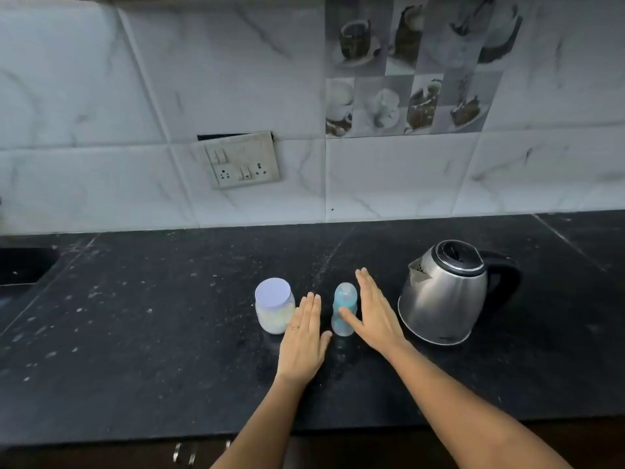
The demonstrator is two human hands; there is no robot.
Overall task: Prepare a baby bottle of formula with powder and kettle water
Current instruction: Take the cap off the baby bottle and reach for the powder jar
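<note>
Baby bottle [344, 309] stands capped and upright on the black counter [152, 333], between flat, spread left hand [303, 336] and right hand [372, 309]. Powder jar [274, 305] sits left, steel kettle [446, 292] right. Risk: a sideways nudge may topple the narrow bottle.
</note>
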